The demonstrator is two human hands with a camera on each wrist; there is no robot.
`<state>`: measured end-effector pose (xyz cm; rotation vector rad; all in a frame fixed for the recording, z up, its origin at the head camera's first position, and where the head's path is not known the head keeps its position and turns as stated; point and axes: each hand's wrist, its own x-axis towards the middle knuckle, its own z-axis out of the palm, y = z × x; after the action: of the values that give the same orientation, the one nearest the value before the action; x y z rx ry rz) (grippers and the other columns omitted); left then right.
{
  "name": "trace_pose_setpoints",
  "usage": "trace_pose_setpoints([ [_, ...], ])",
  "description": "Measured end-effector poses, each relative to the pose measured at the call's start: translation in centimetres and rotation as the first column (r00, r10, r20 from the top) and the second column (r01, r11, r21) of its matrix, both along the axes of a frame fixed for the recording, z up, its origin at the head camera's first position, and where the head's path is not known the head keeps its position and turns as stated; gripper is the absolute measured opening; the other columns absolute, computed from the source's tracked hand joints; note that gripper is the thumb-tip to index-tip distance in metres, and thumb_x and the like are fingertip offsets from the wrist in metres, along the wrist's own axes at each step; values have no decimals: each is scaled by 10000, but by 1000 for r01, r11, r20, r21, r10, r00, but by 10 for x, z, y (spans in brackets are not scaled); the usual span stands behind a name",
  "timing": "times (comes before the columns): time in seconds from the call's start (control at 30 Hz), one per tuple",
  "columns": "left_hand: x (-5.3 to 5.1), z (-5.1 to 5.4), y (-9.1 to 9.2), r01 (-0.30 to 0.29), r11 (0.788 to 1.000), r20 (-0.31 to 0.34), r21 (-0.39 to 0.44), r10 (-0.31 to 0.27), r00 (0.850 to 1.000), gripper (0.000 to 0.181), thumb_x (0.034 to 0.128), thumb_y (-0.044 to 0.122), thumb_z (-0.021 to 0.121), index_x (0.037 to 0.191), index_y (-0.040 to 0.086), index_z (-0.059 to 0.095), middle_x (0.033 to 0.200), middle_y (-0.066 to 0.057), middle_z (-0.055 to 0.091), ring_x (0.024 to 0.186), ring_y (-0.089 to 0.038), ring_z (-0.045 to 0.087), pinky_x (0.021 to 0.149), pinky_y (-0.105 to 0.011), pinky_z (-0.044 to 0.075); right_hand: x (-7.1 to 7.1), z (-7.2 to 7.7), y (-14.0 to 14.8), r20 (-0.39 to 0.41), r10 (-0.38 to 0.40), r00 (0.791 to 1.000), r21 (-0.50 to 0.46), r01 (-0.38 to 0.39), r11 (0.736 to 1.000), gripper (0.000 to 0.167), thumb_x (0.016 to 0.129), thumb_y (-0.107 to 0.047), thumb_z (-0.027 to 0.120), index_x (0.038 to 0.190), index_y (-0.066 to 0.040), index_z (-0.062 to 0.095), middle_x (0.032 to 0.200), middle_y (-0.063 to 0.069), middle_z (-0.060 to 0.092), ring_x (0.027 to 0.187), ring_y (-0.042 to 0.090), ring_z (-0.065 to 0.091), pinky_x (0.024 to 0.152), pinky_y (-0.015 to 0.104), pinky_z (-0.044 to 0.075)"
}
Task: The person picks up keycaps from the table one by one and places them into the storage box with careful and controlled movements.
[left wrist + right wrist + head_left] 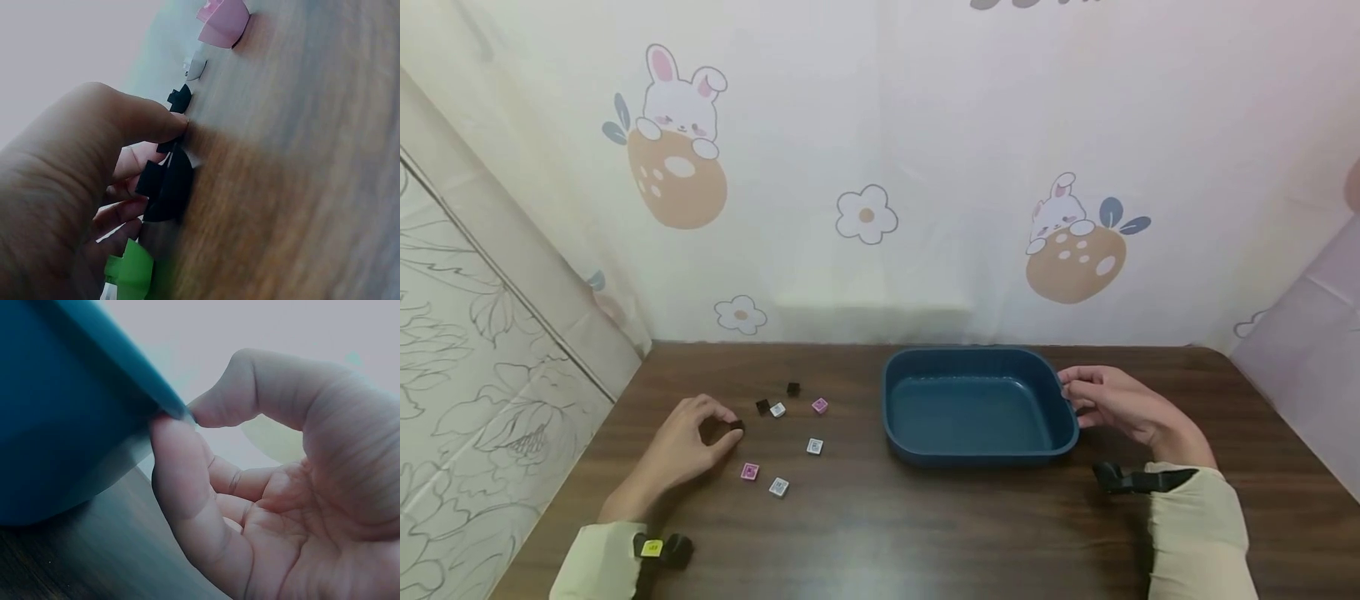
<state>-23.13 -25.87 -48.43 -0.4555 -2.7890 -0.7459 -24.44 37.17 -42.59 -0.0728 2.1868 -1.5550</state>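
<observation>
In the head view my left hand (688, 437) is at the left of the table. Its thumb and forefinger pinch a small black block (737, 426) at the tabletop. Close under that hand, another black block (167, 190) and a green block (132, 274) show in the left wrist view. Around the fingertips lie more small square blocks: black (763, 407), white (815, 447) and pink (749, 472). On the other side, my right hand (1123, 404) pinches the right rim of a deep blue rectangular tray (981, 458). Nothing lies inside the tray.
The brown wooden table (865, 533) runs back to a pale curtain (925, 167) printed with rabbits and flowers. At the left hangs another pale cloth (460, 400) with line-drawn flowers. Black straps sit at both wrists.
</observation>
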Motion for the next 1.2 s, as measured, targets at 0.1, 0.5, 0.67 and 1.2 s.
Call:
trace_pose_setpoints([
  [0.1,-1,1,0,-3,1000,9,1,3,1000,134,869,210,846,961,160,762,1012,4,707,1107,-305,631,1002,-548,489,0,1,1,5,-1,1000,-3,1,1000,273,1098,-135,485,1311,32,521,961,-39,674,807,94,689,754,281,647],
  [0.5,-4,0,3,-7,1000,19,0,7,1000,133,873,206,846,963,158,761,1014,-3,708,1144,-332,625,1024,-561,482,2,0,4,0,4,1000,-17,-4,1000,293,1095,-136,492,1326,43,521,978,-41,695,842,92,712,770,284,651],
  [0.67,-2,2,2,-22,1000,33,19,21,999,120,882,199,836,968,153,766,1019,-16,711,1148,-343,624,1028,-571,472,1,0,4,-2,22,1000,-47,-22,999,275,1102,-129,487,1322,28,530,988,-48,710,848,86,718,771,280,651],
  [1.2,-5,10,22,-14,997,19,78,13,1000,128,905,223,819,1001,151,773,1070,-37,724,1125,-304,619,1003,-532,466,0,0,3,4,19,1000,-46,-19,999,341,1096,-127,483,1359,89,490,976,-50,715,831,84,718,760,276,649],
])
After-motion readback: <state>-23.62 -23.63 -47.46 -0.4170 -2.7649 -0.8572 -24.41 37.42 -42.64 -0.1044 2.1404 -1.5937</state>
